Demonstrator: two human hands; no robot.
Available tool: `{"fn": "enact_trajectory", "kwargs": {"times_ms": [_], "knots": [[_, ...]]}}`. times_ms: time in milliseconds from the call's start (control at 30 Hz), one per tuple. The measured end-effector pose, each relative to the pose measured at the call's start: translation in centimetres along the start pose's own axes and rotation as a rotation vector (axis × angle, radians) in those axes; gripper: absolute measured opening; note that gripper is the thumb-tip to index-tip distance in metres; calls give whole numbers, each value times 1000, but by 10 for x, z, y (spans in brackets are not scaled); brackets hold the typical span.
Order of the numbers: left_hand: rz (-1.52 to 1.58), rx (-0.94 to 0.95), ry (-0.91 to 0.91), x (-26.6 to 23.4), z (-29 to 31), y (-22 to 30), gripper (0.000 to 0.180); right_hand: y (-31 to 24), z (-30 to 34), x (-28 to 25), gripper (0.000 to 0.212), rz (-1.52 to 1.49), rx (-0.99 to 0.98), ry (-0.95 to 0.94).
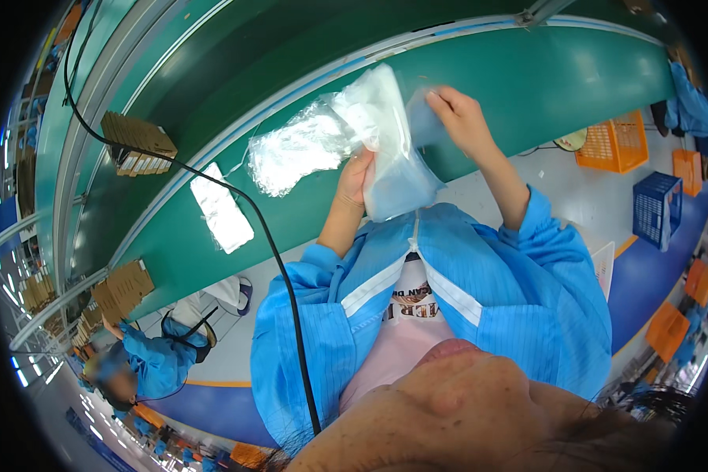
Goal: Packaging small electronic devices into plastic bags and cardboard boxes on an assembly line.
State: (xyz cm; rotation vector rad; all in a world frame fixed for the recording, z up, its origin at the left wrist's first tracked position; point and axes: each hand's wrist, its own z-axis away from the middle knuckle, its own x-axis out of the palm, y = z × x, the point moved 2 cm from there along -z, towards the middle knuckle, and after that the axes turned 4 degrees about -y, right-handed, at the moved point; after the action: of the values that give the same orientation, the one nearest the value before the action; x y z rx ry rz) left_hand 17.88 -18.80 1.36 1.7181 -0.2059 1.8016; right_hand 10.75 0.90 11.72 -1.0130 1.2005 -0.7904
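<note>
My left hand [357, 178] is closed round the edge of a stack of clear plastic bags [393, 177], held upright in front of my blue jacket. To its right my right hand [460, 118] pinches a thin, see-through plastic sheet or bag [423, 119], partly blurred, beside the stack. Whether that piece is joined to the stack I cannot tell. Left of my left hand, a shiny, crumpled pile of clear plastic bags [295, 153] lies on the green worktable [527, 86]. Farther left lies a flat white, glossy packet [222, 208].
A black cable [263, 224] hangs across the view. Stacked brown cardboard pieces [138, 141] stand beyond the table's rail; more cardboard [123, 287] lies at lower left near a person in blue [161, 358]. Orange [617, 141] and blue crates [657, 208] stand on the floor at right.
</note>
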Motion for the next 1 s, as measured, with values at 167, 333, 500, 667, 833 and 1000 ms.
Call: {"fn": "enact_trajectory", "kwargs": {"times_ms": [167,333,500,667,833,1000], "knots": [[93,-158,-135,48,-11,-16,61,8,-26,4,22,-20,-322,-40],[121,-81,118,26,-10,-29,44,34,3,24,39,-6,-151,341],[-271,110,312,11,-15,-34,42,75,61,9,60,-1144,732,-195],[-597,246,476,34,-25,-60,33,73,73,-2,50,-152,316,-263],[-898,221,368,65,-50,-83,29,85,92,-7,35,-203,324,246],[-962,593,-296,177,-102,-10,71,-22,48,-133,37,80,69,732]]}}
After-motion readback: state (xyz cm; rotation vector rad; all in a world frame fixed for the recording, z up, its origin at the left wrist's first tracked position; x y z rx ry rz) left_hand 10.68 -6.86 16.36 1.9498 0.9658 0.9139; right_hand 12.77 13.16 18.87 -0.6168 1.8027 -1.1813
